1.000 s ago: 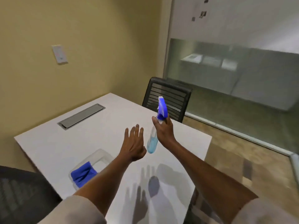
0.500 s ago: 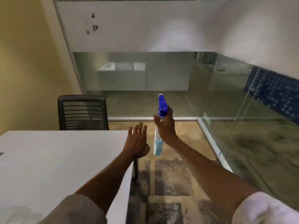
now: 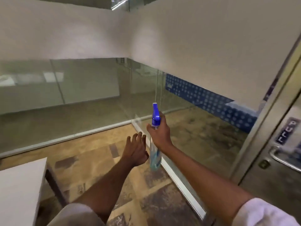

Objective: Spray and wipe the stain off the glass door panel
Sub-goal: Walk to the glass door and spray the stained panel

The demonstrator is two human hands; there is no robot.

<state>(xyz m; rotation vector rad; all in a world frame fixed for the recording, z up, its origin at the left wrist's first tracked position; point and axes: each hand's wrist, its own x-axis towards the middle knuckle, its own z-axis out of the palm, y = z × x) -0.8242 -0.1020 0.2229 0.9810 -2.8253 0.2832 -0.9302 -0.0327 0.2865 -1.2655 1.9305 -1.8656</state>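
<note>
My right hand (image 3: 158,132) grips a clear spray bottle (image 3: 155,156) of pale blue liquid by its neck, the blue trigger head pointing up and away. Just left of it, my left hand (image 3: 136,149) is held out flat with fingers apart and nothing in it. The glass door (image 3: 276,173) with a metal frame, a lever handle (image 3: 281,158) and a dark label stands at the far right, beyond my right arm. No stain can be made out on its glass in this blurred view. The blue cloth is out of view.
Glass wall panels (image 3: 65,101) with a frosted upper band run across the back and right, meeting at a corner with a metal floor rail (image 3: 179,180). A white table corner (image 3: 21,185) juts in at the lower left. Patterned carpet covers the floor between.
My view has swung right, away from the table, the chair and the blue cloth, toward the glass corner and door. Both hands kept their pose, the bottle still upright in my right hand.
</note>
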